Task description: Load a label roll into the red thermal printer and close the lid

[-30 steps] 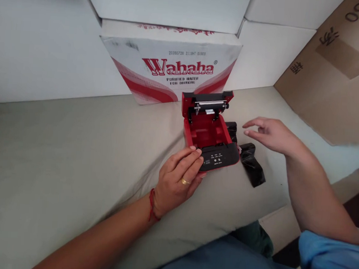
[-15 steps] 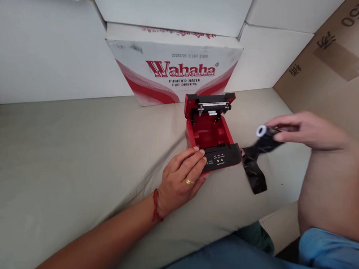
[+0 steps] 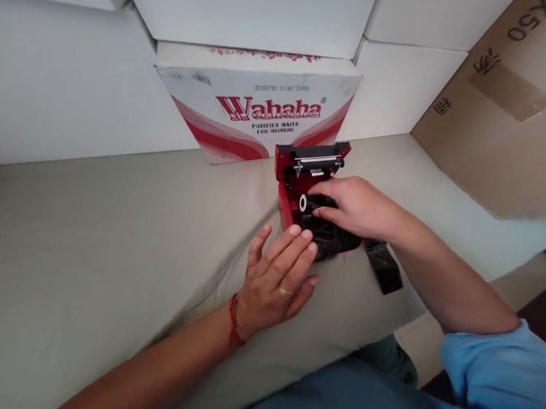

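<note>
A small red-and-black printer stands on the pale surface with its lid raised at the back. My right hand grips a black roll with a white core, held over the printer's open bay. Black film from the roll hangs across the front panel and hides most of it. My left hand is spread at the printer's front left corner, fingertips by the film; whether they touch it I cannot tell. Another piece of black strip lies to the right of the printer, partly behind my right forearm.
A Wahaha water carton stands right behind the printer, among stacked white boxes. A brown cardboard box is on the right. The surface's front edge runs close to my body.
My right hand has carried the black roll leftward from beside the printer to over its bay. My left hand's fingers have spread and lifted from the front panel.
</note>
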{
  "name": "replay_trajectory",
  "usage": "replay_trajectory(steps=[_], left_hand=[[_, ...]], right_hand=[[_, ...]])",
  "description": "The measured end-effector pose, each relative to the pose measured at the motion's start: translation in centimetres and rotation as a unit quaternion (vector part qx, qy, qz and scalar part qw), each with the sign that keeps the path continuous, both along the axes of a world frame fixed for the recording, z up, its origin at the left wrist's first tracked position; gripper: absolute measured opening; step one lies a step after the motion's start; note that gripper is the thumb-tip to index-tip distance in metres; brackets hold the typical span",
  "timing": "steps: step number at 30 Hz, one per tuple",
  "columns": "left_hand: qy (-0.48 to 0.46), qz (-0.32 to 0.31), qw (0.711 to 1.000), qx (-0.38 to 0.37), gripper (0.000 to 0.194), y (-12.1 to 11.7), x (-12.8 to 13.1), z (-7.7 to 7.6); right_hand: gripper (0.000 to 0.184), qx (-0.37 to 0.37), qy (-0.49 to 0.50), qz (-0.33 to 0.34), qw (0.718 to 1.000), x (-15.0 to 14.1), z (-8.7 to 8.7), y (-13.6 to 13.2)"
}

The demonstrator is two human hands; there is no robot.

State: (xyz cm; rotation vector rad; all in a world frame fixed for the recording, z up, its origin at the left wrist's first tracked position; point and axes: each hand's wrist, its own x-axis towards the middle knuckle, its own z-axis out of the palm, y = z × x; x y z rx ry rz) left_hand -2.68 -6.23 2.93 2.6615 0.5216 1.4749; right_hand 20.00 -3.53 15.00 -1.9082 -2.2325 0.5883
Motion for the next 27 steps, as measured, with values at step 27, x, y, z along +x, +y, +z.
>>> replay_trajectory(steps=[27], left_hand=[[0.087,-0.016,0.996,-0.011,0.036,-0.5,0.4,1.6]], right_hand=[[0.054,0.311,0.168,-0.094,0.931,3.0,-2.1,0.9]])
